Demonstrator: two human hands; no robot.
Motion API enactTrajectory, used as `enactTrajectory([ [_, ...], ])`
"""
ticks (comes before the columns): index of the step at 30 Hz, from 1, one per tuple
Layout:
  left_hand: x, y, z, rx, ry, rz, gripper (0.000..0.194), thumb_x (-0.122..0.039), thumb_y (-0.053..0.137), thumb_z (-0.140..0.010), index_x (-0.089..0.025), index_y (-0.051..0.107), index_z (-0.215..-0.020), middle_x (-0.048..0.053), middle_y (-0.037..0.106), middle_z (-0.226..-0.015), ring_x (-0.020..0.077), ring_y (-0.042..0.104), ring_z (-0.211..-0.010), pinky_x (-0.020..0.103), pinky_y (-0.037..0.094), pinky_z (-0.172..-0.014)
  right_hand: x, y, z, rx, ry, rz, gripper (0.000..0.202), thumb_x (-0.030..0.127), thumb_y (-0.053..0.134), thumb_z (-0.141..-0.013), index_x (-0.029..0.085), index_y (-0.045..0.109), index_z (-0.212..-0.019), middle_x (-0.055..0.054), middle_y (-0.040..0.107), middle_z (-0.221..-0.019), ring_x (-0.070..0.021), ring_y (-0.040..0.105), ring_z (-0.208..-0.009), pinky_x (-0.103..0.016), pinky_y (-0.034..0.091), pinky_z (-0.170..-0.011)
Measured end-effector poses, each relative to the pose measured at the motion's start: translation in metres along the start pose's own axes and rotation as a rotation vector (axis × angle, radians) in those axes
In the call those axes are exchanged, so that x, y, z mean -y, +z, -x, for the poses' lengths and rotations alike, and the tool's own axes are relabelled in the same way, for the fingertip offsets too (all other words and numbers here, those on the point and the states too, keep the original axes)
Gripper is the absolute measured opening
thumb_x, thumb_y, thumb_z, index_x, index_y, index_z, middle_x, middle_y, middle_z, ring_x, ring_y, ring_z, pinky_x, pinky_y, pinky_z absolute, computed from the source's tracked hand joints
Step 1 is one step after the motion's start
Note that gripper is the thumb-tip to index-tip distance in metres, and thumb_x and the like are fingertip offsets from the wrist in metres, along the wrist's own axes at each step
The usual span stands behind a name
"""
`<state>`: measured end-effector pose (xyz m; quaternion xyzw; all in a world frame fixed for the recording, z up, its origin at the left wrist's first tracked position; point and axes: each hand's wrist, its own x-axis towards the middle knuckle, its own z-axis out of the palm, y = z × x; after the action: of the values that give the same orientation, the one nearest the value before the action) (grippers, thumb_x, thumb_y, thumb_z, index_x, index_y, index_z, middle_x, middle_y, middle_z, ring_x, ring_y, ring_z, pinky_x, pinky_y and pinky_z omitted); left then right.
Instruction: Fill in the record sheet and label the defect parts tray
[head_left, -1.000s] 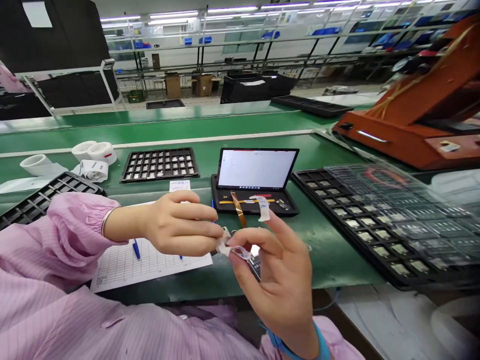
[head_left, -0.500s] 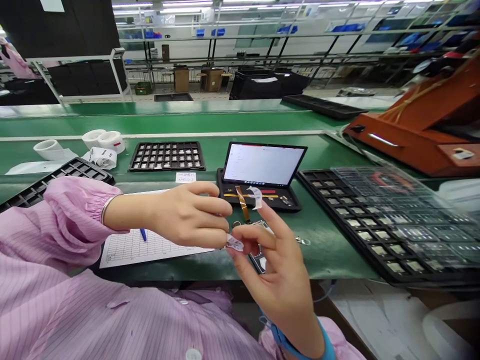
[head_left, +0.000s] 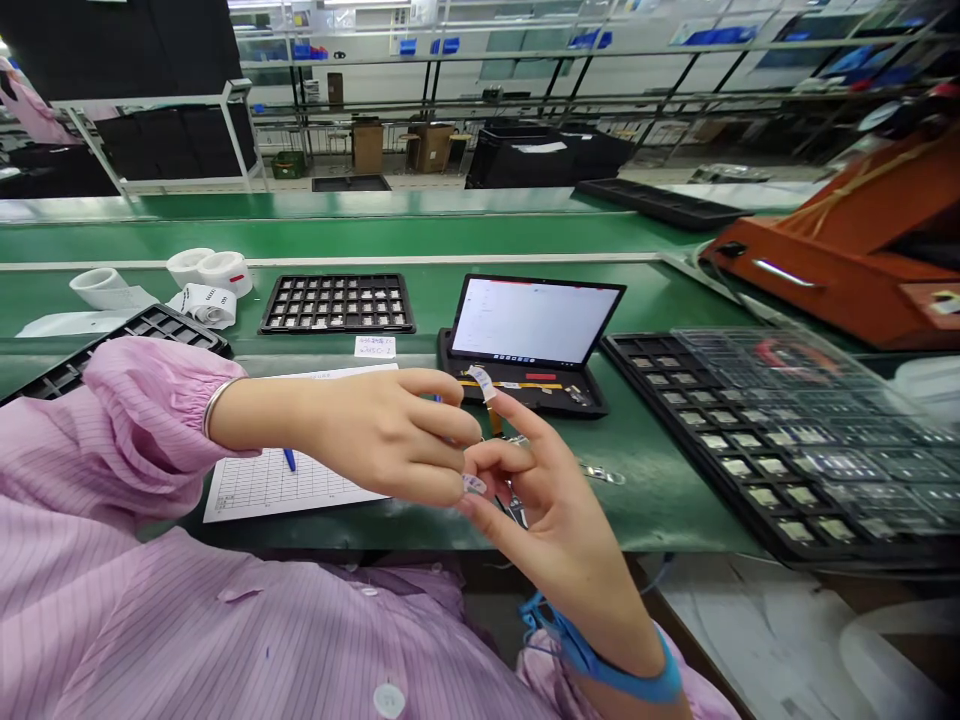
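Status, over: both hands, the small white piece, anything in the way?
Right hand pinching small white piece. Left hand right beside it, grip hidden. Possibly in the way: curled white strip at right index fingertip.

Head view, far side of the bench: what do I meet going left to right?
Single white roll → pair of white rolls → black compartment tray → lit screen → orange machine.

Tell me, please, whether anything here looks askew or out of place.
The clear plastic cover lies askew over the black tray at right, leaving some pockets uncovered. A small label clings to the index fingertip of the right hand, though perhaps deliberately.
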<state>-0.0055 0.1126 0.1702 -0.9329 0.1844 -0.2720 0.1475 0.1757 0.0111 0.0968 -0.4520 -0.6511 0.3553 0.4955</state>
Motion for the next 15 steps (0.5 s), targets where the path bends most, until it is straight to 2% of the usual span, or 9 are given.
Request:
enactTrajectory([
  [2,0.000,0.001,-0.001,0.025,-0.004,0.015,0.026,-0.018,0.047,-0.092,-0.024,0.053,-0.068,-0.005,0.065,-0.069,0.0113,0.060,-0.074,0.029,0.045,-0.077,0.000,-0.001,-0.001,0.011,0.034,-0.037,0.064,0.026,0.064,-0.083,0.026,0.034,-0.139,0.001,0.062,-0.078,-0.0117,0.053,-0.063,-0.028,0.049,-0.059],
  [6,0.000,0.001,-0.002,0.155,-0.033,0.033,0.030,-0.022,0.042,-0.095,-0.025,0.053,-0.068,-0.005,0.065,-0.069,0.0116,0.060,-0.074,0.030,0.045,-0.077,-0.003,0.002,0.001,0.008,0.081,-0.101,0.062,0.029,0.061,-0.085,0.027,0.033,-0.141,-0.001,0.063,-0.086,-0.0115,0.055,-0.066,-0.026,0.048,-0.058],
  [10,-0.002,0.002,0.001,0.040,0.021,-0.048,0.028,-0.019,0.045,-0.093,-0.024,0.056,-0.068,-0.004,0.065,-0.068,0.0119,0.059,-0.073,0.028,0.045,-0.076,-0.003,0.010,0.006,-0.022,0.104,-0.135,0.063,0.028,0.056,-0.087,0.027,0.027,-0.143,-0.003,0.062,-0.094,-0.0082,0.052,-0.061,-0.022,0.045,-0.054],
  [13,-0.001,0.001,0.004,-0.001,0.006,-0.060,0.027,-0.017,0.049,-0.091,-0.022,0.056,-0.065,-0.003,0.066,-0.071,0.0121,0.058,-0.072,0.028,0.044,-0.074,-0.001,0.011,0.008,-0.043,0.084,-0.185,0.061,0.025,0.056,-0.087,0.027,0.028,-0.141,0.000,0.061,-0.086,-0.0060,0.045,-0.053,-0.020,0.040,-0.047],
  [15,-0.001,0.000,0.005,0.002,-0.030,-0.057,0.027,-0.018,0.047,-0.092,-0.022,0.056,-0.068,-0.004,0.068,-0.075,0.0121,0.058,-0.073,0.029,0.043,-0.074,0.000,0.008,0.008,-0.073,0.054,-0.201,0.057,0.024,0.056,-0.086,0.025,0.033,-0.138,0.001,0.059,-0.079,-0.0073,0.046,-0.053,-0.020,0.040,-0.046],
])
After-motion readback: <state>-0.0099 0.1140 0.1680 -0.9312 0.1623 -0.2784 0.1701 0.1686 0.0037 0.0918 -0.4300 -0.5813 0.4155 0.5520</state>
